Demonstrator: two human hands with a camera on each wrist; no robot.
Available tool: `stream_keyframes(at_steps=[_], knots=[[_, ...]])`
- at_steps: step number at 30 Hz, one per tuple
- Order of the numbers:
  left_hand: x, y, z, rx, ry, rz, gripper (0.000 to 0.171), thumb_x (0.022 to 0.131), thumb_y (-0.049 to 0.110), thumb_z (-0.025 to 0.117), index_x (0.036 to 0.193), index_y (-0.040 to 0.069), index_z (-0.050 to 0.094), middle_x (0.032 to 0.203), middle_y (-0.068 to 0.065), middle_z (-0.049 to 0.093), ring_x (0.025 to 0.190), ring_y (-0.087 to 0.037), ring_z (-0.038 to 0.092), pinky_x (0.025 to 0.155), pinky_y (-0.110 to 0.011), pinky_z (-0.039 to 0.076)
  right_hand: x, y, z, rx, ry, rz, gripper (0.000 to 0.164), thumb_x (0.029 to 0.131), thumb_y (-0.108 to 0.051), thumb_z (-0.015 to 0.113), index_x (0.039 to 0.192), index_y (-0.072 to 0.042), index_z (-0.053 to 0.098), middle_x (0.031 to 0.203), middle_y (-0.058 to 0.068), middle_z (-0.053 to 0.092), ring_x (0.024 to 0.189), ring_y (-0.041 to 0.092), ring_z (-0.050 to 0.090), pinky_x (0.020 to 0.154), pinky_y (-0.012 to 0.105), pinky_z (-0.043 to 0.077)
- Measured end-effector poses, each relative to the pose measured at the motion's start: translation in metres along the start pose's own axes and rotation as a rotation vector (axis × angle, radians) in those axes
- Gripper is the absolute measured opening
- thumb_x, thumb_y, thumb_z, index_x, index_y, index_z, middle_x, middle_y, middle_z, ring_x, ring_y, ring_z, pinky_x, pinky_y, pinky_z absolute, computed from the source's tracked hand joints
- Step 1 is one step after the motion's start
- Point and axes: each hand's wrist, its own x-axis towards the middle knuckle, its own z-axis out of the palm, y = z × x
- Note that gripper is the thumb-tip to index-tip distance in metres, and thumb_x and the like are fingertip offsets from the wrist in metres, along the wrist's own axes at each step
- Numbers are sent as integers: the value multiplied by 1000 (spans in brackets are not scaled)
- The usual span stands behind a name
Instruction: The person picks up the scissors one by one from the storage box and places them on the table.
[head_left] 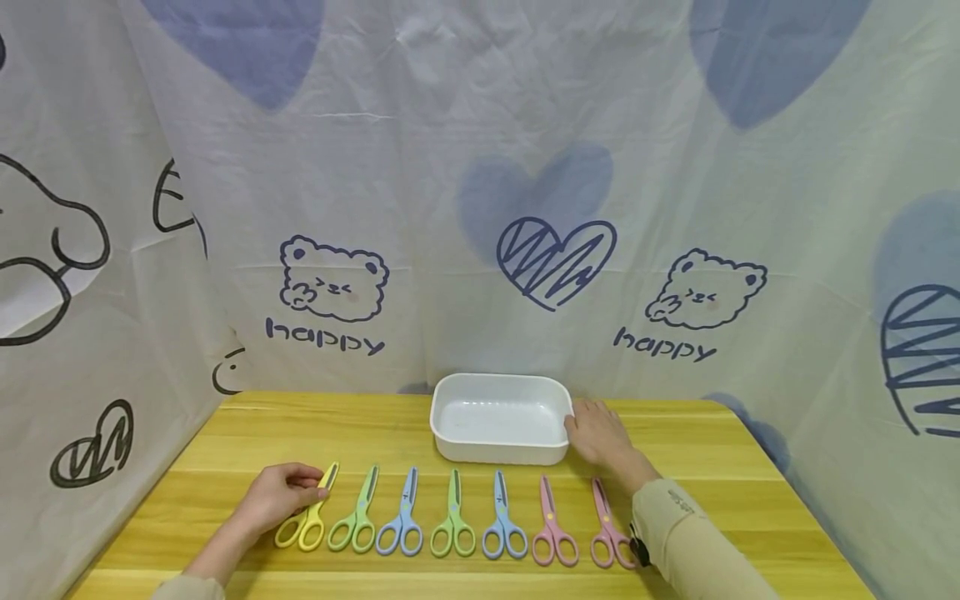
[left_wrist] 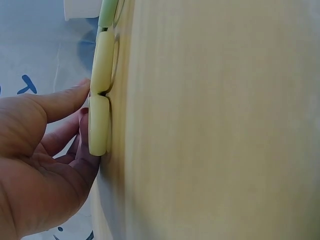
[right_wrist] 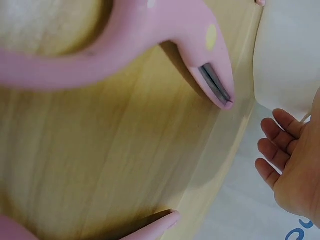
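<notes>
A row of scissors with plastic handles lies on the table, blades pointing away. At the row's left end my left hand (head_left: 281, 497) pinches the yellow scissors (head_left: 311, 527) by the blade part, thumb on the near side. In the left wrist view its thumb and fingers come up at the yellow handle loops (left_wrist: 102, 62). Behind the row stands a white plastic bin (head_left: 498, 454). My right hand (head_left: 600, 433) grips the bin's right end, thumb at the rim and fingers along the outside; in the right wrist view the palm side and several fingertips show.
Rightward from the yellow pair lie green scissors (head_left: 352, 529), blue scissors (head_left: 401, 532), another green pair (head_left: 453, 533), another blue pair (head_left: 504, 533) and two pink pairs (head_left: 553, 537). My right forearm passes over the rightmost pink scissors (head_left: 606, 529). A printed curtain (head_left: 450, 333) hangs behind the wooden table (head_left: 360, 433).
</notes>
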Motion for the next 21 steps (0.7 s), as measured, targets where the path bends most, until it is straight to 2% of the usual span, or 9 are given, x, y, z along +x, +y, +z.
stream_keyframes(at_steps=[7, 11, 17, 21], knots=[[3, 1, 1, 11, -13, -1, 37, 92, 13, 78, 119, -10, 68, 101, -11, 71, 87, -19, 66, 70, -31, 57, -3, 9, 0, 51, 21, -3, 62, 112, -40, 32, 145, 9, 49, 143, 30, 54, 135, 49, 47, 114, 63, 34], [3, 2, -1, 92, 4, 25, 37, 98, 19, 71, 121, -9, 68, 105, -14, 72, 91, -23, 67, 74, -36, 57, -6, 12, -3, 119, 62, 7, 66, 112, -45, 31, 147, 7, 48, 144, 31, 54, 136, 51, 46, 116, 64, 32], [-3, 15, -8, 187, 61, 94, 47, 102, 25, 66, 134, -9, 61, 112, -16, 70, 104, -35, 68, 85, -47, 57, -12, 14, -13, 156, 159, 17, 59, 110, -40, 42, 146, 6, 49, 135, 28, 59, 129, 47, 51, 113, 64, 36], [-9, 26, -10, 272, 115, 144, 55, 102, 31, 65, 140, -8, 56, 125, -26, 65, 113, -44, 64, 93, -57, 54, -19, 17, -17, 121, 201, 25, 59, 107, -37, 50, 148, 5, 48, 144, 29, 53, 137, 48, 44, 116, 66, 31]])
